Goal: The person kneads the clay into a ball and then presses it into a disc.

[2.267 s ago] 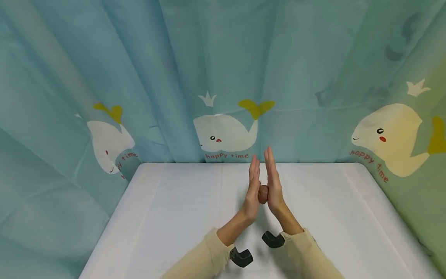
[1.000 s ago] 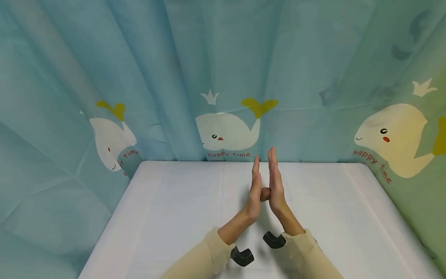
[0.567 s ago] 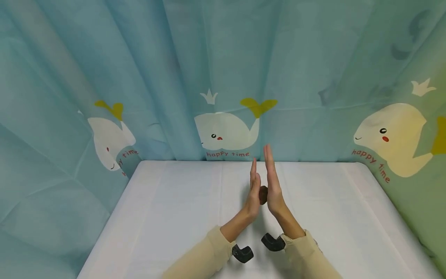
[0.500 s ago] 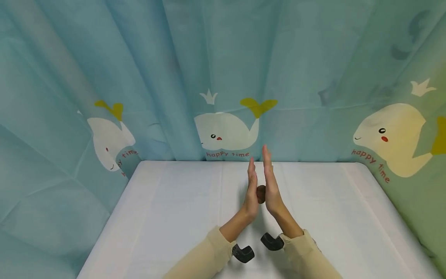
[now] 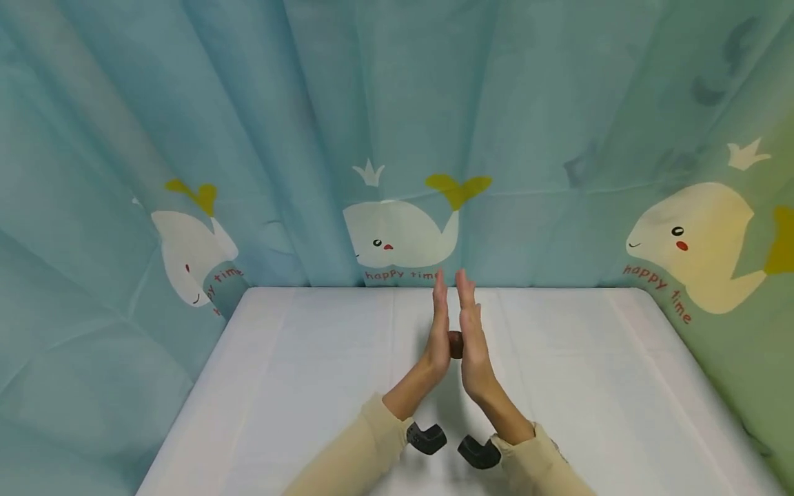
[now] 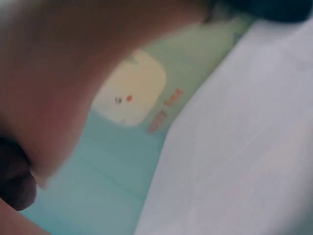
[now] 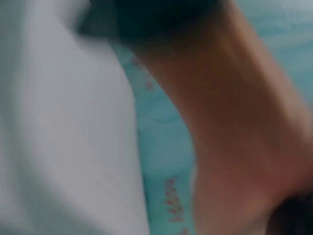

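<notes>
Since half a second ago, the left hand (image 5: 438, 331) and right hand (image 5: 471, 337) are shifted slightly left and drawn level, so rolling is judged under way. A brown ball (image 5: 455, 344) is pressed between the flat palms, fingers kept straight, above the table (image 5: 310, 386). It is seen as small, dark and roundish, mostly hidden.

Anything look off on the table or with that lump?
Nothing stands out. The small brown lump sits pressed between the flat left hand and right hand, above the smooth white table.
</notes>
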`<act>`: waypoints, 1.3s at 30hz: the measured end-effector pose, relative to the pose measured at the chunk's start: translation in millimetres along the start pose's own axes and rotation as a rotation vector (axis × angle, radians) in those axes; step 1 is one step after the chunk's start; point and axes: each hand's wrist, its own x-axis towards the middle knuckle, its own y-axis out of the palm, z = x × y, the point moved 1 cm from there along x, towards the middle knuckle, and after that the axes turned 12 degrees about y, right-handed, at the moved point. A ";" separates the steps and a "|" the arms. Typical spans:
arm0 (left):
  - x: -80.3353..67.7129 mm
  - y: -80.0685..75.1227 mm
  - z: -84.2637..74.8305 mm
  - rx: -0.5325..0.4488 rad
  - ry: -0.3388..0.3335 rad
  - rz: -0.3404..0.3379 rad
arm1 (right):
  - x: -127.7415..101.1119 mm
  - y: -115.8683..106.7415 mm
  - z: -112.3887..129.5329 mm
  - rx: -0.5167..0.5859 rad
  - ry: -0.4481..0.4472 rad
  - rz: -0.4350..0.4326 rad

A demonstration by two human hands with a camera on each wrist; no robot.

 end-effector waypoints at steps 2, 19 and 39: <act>-6.8 5.5 -4.7 -0.014 -0.005 0.055 | 7.1 -6.7 1.6 0.017 0.019 -0.047; -0.5 -0.9 -20.2 0.043 0.157 0.092 | -1.1 1.1 -7.3 0.212 0.054 0.029; -12.4 10.5 -11.3 0.001 0.140 0.136 | 8.0 -11.8 -9.9 0.203 0.131 -0.031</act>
